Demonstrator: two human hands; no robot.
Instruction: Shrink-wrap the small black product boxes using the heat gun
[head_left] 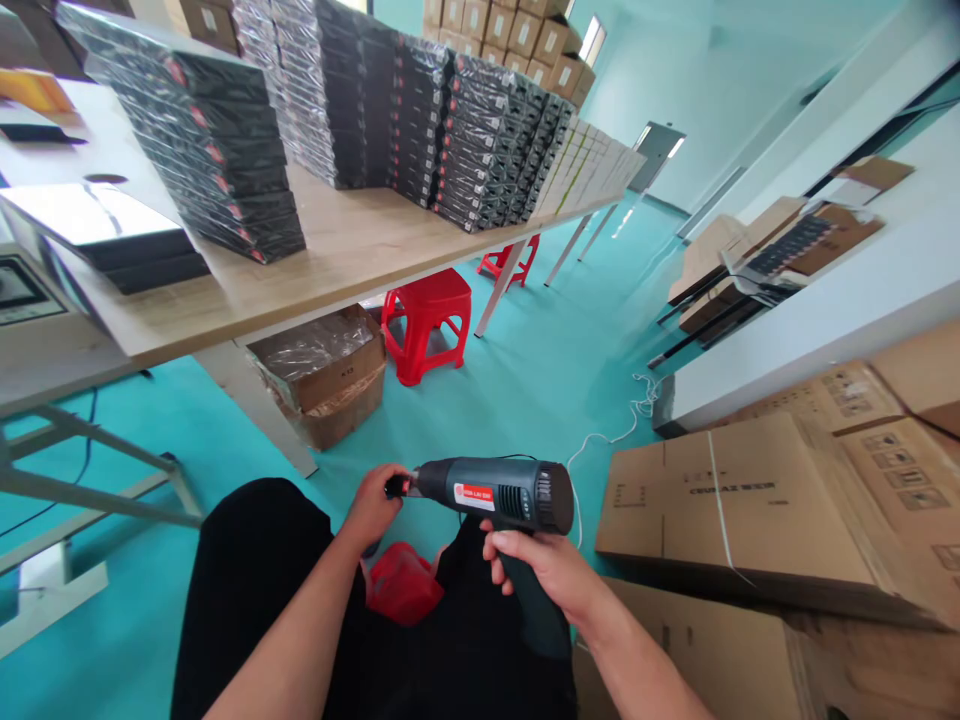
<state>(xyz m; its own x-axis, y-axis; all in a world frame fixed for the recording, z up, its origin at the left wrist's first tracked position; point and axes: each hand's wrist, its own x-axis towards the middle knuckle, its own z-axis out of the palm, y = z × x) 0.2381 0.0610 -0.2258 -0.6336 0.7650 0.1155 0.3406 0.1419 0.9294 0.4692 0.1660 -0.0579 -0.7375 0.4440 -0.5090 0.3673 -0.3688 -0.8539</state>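
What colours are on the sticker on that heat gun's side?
The sticker is red and white; the head view shows it best.

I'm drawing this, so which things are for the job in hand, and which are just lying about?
In use:
Heat gun, in the right hand
Black thing by its nozzle, in the left hand

Probably just lying about:
Red stools
Open carton
Strapped cardboard box

Heat gun (480,484), lower centre: body looks matt plastic, smooth. Tabletop (367,225), upper left: wood-grain, smooth, slight sheen. Stacks (480,140) along the top left wear shiny, wrinkled clear film (251,130). Stool (430,292), centre: glossy, smooth plastic. Floor (570,330) is smooth and reflective. Boxes (787,490), lower right: matt cardboard. Carton (345,410), left of centre: matt cardboard too, crumpled glossy loose film (322,348) inside. Trousers (259,540), bottom: matt cloth.
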